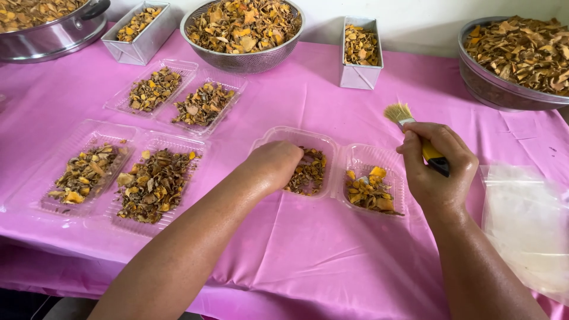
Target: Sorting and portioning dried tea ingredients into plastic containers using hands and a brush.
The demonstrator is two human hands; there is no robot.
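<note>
An open clear plastic clamshell box [351,155] lies in the middle of the pink tablecloth, both halves holding dried yellow-brown slices. My left hand [274,164] reaches into the left half, fingers curled down among the dried pieces [312,173]. The right half holds brighter orange pieces [368,189]. My right hand [438,167] hovers just right of the box, closed around the yellow handle of a small paintbrush [400,114] whose bristles point up and away.
Two more open clamshell boxes [77,142] [178,68] filled with dried slices lie at left. At the back stand a metal colander [242,59], two small rectangular tins [360,76] [139,47], and large metal bowls [498,89] [47,38]. Clear plastic bags [527,225] lie at right.
</note>
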